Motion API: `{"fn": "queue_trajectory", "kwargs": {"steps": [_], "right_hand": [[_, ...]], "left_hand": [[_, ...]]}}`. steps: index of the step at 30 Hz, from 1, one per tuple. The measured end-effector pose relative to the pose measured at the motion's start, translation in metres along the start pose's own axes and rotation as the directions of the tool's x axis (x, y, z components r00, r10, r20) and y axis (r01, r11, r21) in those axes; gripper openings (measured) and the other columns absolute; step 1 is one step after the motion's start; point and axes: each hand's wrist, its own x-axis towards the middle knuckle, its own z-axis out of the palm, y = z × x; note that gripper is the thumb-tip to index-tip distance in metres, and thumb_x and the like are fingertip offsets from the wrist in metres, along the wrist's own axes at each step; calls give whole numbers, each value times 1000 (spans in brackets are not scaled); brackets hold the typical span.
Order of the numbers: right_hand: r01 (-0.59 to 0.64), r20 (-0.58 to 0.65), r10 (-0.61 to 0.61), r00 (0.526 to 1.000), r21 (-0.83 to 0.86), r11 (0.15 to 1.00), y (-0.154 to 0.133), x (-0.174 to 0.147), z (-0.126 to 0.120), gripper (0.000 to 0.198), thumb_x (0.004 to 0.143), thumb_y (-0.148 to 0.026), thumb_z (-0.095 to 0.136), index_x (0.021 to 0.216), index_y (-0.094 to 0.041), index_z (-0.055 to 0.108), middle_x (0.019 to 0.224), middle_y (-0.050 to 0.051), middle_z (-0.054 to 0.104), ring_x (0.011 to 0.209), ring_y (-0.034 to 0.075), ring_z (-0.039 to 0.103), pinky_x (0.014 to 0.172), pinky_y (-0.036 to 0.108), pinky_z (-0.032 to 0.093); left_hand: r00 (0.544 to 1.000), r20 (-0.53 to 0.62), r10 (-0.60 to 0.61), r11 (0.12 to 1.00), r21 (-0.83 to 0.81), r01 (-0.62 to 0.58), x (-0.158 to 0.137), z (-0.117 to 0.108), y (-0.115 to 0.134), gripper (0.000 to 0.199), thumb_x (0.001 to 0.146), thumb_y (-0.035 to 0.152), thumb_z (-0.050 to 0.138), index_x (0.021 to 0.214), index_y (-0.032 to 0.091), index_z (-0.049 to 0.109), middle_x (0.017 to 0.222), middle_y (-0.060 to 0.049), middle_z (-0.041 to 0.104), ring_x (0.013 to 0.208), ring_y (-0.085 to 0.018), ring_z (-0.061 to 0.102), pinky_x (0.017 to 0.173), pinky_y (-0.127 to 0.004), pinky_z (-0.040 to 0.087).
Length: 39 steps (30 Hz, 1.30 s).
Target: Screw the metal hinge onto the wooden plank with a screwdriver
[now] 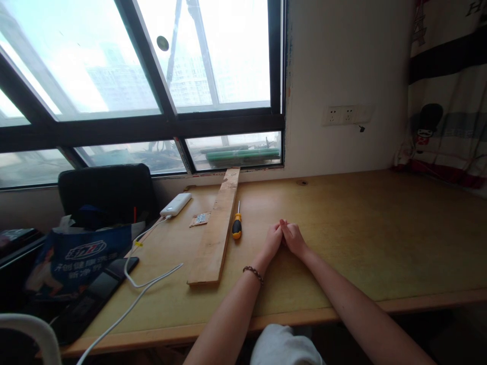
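Observation:
My left hand (273,240), with a dark beaded bracelet (253,273) on its wrist, rests on the table in a loose fist. Against it lies my right hand (295,238), its fingers curled too, and the thumbs meet at the top. Nothing sticks out of either hand. Left of them lies a screwdriver (237,226) with a yellow and black handle, its tip toward the window. Beyond it a long wooden board (215,233) lies flat, its far end near the window sill. A small card with metal pieces (200,219) is on the board's left side.
A white power bank (176,205) with a white cable (150,283) lies at the left of the wooden table (365,238). A black chair (106,192) and a blue bag (81,258) stand beyond the left edge. Behind are a window, wall sockets (341,115) and a curtain (447,101).

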Motion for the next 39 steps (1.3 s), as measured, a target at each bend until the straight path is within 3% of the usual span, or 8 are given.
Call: {"fn": "queue_trajectory", "kwargs": {"steps": [39], "right_hand": [[-21, -1, 21, 1000, -7, 1000, 1, 0, 0, 66, 84, -60, 20, 36, -20, 41, 33, 0, 42, 38, 12, 45, 45, 23, 33]], "left_hand": [[999, 17, -27, 1000, -5, 27, 3, 0, -7, 40, 73, 52, 42, 56, 16, 45, 44, 3, 41, 44, -9, 39, 45, -22, 32]]}}
